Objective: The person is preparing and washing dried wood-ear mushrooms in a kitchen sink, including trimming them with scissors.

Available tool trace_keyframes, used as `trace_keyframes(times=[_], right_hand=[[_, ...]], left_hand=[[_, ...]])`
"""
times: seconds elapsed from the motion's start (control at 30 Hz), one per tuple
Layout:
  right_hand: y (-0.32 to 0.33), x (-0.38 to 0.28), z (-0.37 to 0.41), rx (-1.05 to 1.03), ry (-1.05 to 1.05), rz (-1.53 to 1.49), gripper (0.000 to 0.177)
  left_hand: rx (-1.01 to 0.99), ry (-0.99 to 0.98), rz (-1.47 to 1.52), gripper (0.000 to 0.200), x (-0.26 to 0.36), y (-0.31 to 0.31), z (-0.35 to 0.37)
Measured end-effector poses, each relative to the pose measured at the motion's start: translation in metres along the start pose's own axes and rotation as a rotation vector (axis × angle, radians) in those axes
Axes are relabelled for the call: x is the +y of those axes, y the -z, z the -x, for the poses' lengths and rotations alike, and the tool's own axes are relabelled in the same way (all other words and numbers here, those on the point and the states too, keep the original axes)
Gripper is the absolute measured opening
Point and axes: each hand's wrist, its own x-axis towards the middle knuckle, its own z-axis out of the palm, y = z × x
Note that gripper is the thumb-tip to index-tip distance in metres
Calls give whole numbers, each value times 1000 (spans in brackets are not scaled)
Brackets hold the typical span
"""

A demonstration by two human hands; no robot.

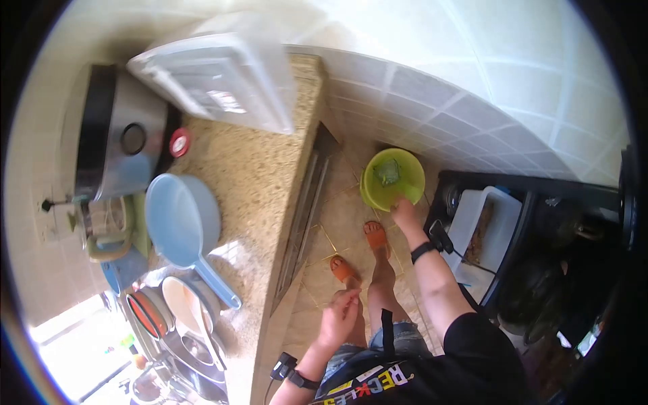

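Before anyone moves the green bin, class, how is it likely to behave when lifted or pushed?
The green bin at the right hand is probably light for its size: it looks plastic, with one small crumpled item visible inside. Its round outline suggests it could roll if knocked over.

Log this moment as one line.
right hand: at green bucket rim | left hand: away from bucket | blue dipper: on countertop

Blue dipper (179,223) on speckled granite counter (263,179).
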Motion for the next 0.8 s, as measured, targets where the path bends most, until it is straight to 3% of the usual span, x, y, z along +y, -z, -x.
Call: trace_keyframes(times=[0.07, 0.27, 0.43, 0.57, 0.8], right_hand=[[13, -28, 25, -5, 28, -105, 31], [107, -169, 150, -124, 379, -253, 24], [144, -274, 315, -229, 877, -78, 12], [108, -336, 470, -410, 1255, 3, 13], [-1, -418, 690, -772, 1703, 98, 16]], left_hand=[[61, -42, 2, 20, 5, 9, 19], [288, -196, -19, 19, 15, 66, 104], [521, -204, -50, 19, -6, 130, 239], [813, -267, -246, 21, -66, 179, 372], [1235, 190, -511, 23, -214, 231, 584]])
